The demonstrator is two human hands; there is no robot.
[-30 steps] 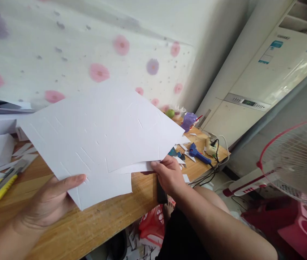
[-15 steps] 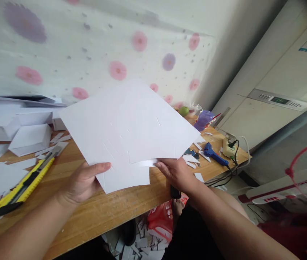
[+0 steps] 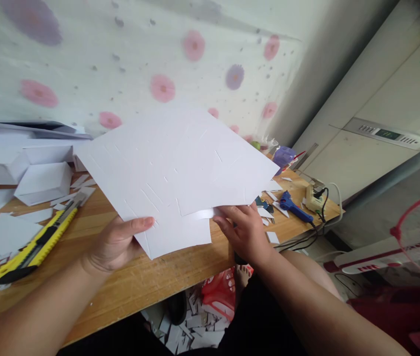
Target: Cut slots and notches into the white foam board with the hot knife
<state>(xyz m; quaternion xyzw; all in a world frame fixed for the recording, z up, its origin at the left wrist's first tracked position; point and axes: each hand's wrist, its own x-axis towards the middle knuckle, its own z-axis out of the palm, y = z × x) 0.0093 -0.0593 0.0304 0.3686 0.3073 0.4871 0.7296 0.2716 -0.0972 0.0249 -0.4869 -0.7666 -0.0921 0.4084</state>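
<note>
Sheet: white sheet (image 3: 180,168), held up tilted between both hands, most of it reaching beyond the fingertips, slits and crease lines across its face
Left hand: left hand (image 3: 115,242) pinching sheet near its near left corner, thumb flat on upper face, other fingers mostly hidden underneath
Right hand: right hand (image 3: 245,235) pinching sheet at its near edge, thumb below, index finger along the edge, far fingers partly hidden
Strip: bright strip (image 3: 206,213) just left of right thumb tip, at sheet's cut edge, cannot tell if folded or separate
Corner: sheet's near corner sticks out toward the body, between the two hands, just right of left fingers
Cutter: yellow cutter (image 3: 37,242) on table (image 3: 158,282), left of left fingers, not touched
Boxes: white boxes (image 3: 43,183) beyond and left of left fingers
Glue gun: blue glue gun (image 3: 294,206) on table, right of right fingers, scraps (image 3: 273,238) nearer them
Power strip: power strip (image 3: 314,200) farther right of right fingers, beyond glue gun
Red bag: red bag (image 3: 219,296) below right fingers, under table level
</note>
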